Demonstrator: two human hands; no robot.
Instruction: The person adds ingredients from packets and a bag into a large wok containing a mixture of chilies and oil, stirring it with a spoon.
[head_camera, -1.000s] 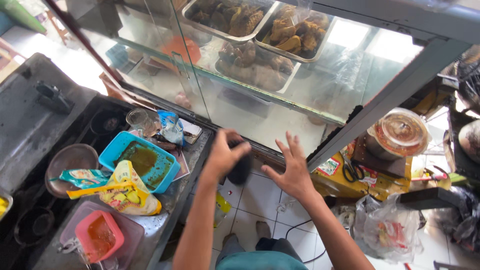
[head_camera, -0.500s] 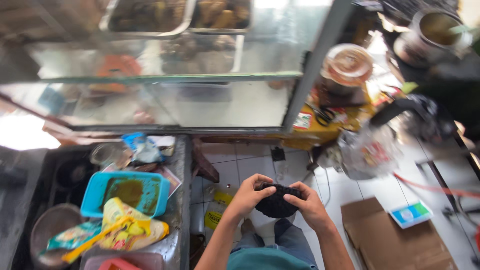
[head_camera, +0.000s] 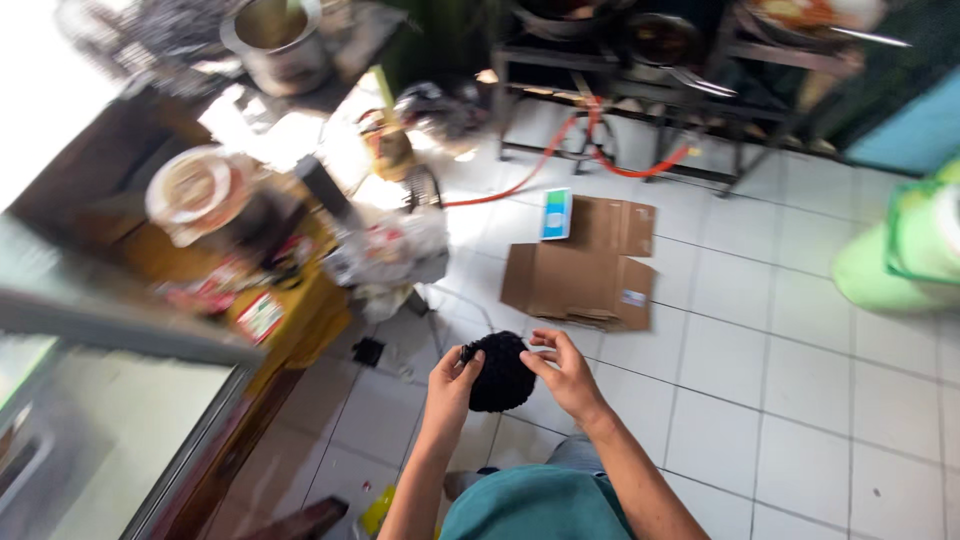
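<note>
**Black bundle held over the tiles**

Over the white floor (head_camera: 800, 330), seen from the head camera, both hands meet on a dark, frizzy bundle (head_camera: 500, 372) held in the air in front of the person's green shirt (head_camera: 535, 505). The left hand (head_camera: 452, 382) is closed around its left edge, thumb and fingers pinching the rim. The right hand (head_camera: 562, 368) grips the opposite edge, fingers curled partly shut, with the upper fingertips seeming to pluck at the top. Neither hand is spread wide; each has hold of the bundle.

Judging by its fuzzy outline and how it bulges between the hands, it looks soft, light and limp, likely a net or knitted piece, not slippery or fragile. The rim seems the sensible place to hold it, as both hands do.

Beyond the hands lies a flattened carton (head_camera: 585, 265). A steel pot (head_camera: 275, 40) sits at upper left, and a red hose (head_camera: 590, 150) runs beneath a dark stand.
</note>
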